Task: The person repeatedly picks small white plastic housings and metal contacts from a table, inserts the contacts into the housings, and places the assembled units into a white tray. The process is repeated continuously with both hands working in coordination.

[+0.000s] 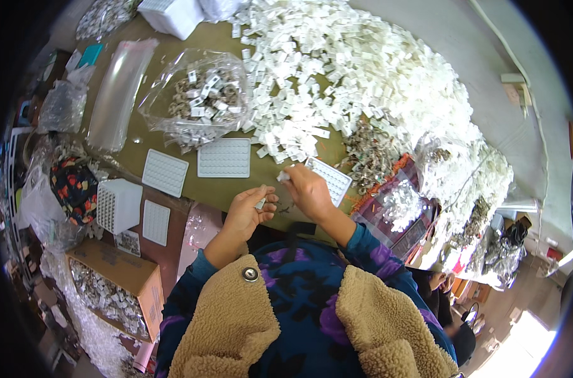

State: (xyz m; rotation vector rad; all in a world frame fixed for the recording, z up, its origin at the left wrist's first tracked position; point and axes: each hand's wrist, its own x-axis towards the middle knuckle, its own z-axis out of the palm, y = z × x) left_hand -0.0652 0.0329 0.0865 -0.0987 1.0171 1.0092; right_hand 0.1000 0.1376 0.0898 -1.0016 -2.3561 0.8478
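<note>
My left hand [248, 213] is raised over the near table edge, its fingers curled around a small white piece [260, 203]. Just to the right, my right hand [310, 194] pinches another small white piece [283, 177] between thumb and fingers. The two hands are close but apart. Beyond them spreads a big heap of small white rectangular pieces [356, 69]. A white tray with rows of slots [329, 179] lies partly behind my right hand. Another white gridded tray [223, 157] rests flat beyond my left hand.
An open clear bag [201, 101] holds white and brownish pieces. Left are more white trays [165, 172], a tray stack [120, 205], clear plastic sleeves [119, 94] and a cardboard box [122, 283]. Tangled small parts [375, 151] lie right. Another person's hands [441, 281] show lower right.
</note>
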